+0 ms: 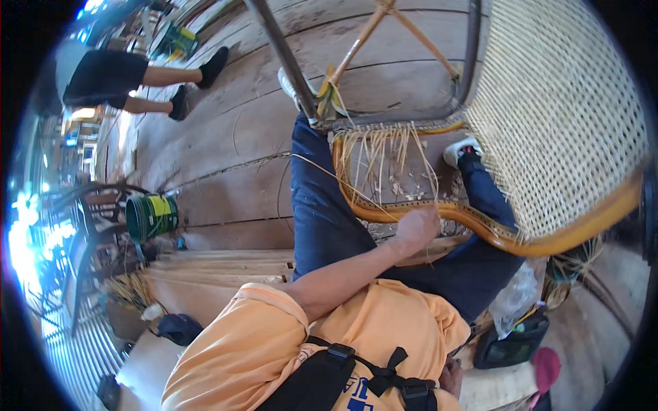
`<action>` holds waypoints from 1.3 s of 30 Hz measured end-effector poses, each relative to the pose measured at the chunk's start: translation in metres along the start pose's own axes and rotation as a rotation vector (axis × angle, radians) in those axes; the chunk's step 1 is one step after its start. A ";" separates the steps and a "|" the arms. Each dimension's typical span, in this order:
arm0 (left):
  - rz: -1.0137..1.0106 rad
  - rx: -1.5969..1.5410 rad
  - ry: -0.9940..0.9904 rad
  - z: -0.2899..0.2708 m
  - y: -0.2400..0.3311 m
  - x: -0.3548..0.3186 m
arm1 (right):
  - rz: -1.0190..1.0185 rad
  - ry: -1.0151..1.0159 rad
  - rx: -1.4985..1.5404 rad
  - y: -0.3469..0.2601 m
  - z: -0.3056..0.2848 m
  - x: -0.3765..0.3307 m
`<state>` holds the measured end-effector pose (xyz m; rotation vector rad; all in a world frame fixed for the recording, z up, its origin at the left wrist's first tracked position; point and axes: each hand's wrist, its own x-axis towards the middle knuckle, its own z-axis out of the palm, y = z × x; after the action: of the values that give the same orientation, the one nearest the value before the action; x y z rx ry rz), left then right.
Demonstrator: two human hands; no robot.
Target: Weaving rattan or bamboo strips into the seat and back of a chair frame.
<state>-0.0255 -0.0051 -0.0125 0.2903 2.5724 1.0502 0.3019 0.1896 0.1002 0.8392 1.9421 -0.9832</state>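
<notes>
A cane chair lies tipped across my lap, its orange-brown wooden frame [480, 226] curving under a woven cane panel [555, 116]. Loose pale cane strands [384, 154] hang from the frame's drilled edge. My left hand [418, 229] is closed on a few of these strands right at the frame, and its bare forearm runs back to my orange sleeve. Only a small patch of my right hand [450, 377] shows at the lower edge beside the black chest harness; its fingers are hidden. My legs in blue jeans [322, 219] stretch out under the chair.
A green bucket [151, 216] stands on the plank floor at the left, beside a dark chair [96, 226]. Stacked boards [219, 267] lie by my left side. Another person [110, 75] stands at the upper left. A plastic bag [514, 301] and black case [510, 346] sit at my right.
</notes>
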 end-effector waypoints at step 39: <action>-0.638 -1.195 -0.603 -0.011 0.004 0.004 | -0.389 -0.125 -0.974 -0.313 -0.103 0.175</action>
<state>-0.0333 -0.0077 -0.0032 -0.4294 1.0684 1.6364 -0.0701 0.1617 0.0942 -0.1525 2.1569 -0.1764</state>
